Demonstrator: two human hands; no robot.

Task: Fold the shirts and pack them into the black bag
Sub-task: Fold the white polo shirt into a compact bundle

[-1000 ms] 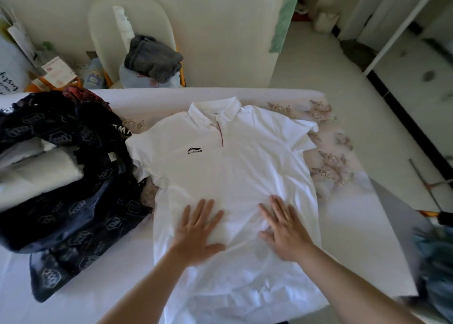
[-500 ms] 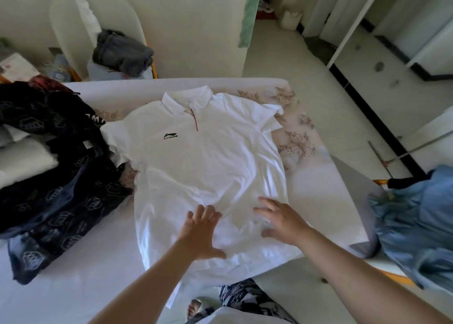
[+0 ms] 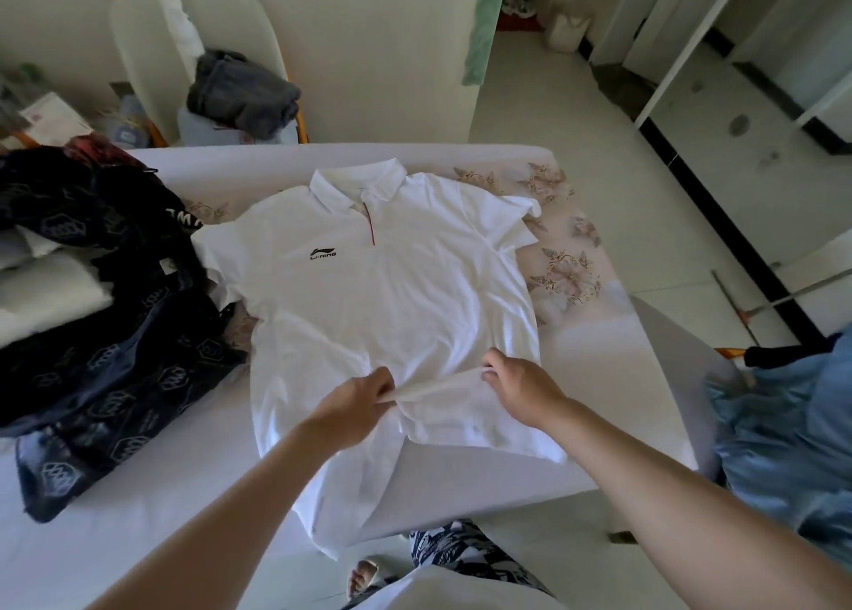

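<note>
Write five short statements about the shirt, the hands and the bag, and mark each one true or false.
1. The white polo shirt lies front up, with its collar away from the person. True.
2. Both hands lie flat and open on the shirt. False: the left hand and the right hand each pinch a raised ridge of fabric on the shirt's lower part.
3. The black bag sits to the left of the shirt. True.
4. The shirt is folded into a small square. False: it is spread out, with its sleeves out.
5. A grey garment lies on the chair behind the table. True.
</note>
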